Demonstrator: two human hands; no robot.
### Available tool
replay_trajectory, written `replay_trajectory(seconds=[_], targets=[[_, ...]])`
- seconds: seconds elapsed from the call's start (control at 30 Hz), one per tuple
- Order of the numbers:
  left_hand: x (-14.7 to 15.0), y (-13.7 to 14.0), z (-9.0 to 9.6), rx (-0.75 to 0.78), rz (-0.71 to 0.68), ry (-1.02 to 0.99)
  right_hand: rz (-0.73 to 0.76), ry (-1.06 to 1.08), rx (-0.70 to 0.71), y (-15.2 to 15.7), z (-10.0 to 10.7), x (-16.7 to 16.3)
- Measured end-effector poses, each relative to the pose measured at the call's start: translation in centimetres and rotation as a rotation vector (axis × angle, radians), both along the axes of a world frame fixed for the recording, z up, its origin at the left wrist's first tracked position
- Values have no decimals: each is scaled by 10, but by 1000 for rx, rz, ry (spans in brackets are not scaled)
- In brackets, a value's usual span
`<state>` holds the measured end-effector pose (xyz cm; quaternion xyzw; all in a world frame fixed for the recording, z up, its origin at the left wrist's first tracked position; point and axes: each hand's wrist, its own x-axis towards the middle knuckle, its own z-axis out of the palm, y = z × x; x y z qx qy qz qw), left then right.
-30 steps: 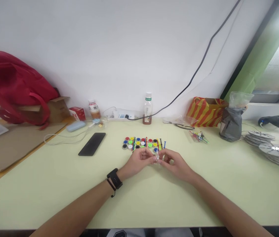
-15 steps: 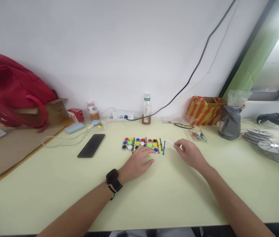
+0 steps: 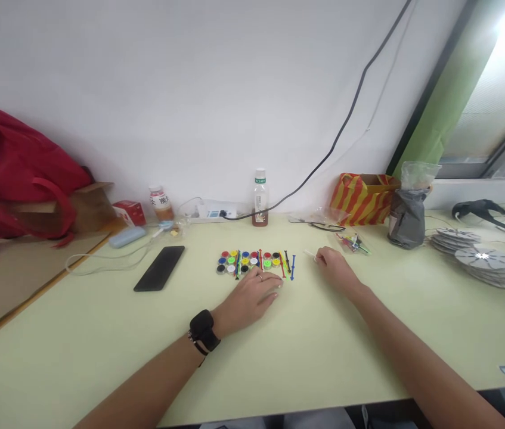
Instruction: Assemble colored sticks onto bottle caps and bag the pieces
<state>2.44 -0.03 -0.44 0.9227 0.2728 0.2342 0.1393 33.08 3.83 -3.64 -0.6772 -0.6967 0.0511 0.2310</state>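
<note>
The left hand (image 3: 252, 296) lies palm down on the table (image 3: 100, 333), fingers loosely spread and holding nothing. Just beyond its fingertips sits a patch of coloured discs (image 3: 245, 261), with a few coloured sticks (image 3: 287, 266) at the patch's right edge. The right hand (image 3: 333, 268) rests further right, fingers curled, pinching what seems to be a thin white stick (image 3: 309, 255) that pokes out to its left; it is too small to be sure. A black phone (image 3: 160, 268) lies well to the left of the left hand.
</note>
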Motion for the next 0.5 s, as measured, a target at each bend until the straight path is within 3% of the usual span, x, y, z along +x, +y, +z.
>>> replay_trajectory(seconds=[0.23, 0.33, 0.43, 0.5], targets=[[-1, 2, -4, 25, 51, -21, -46, -56, 100, -7, -4, -1], [-2, 2, -4, 9, 50, -25, 141, -11, 144, -19, -2, -9], [-2, 2, -4, -64, 34, -91, 384, 79, 80, -27, 0, -21], [-1, 0, -4, -128, 46, -165, 437, 113, 47, -30, 2, -26]])
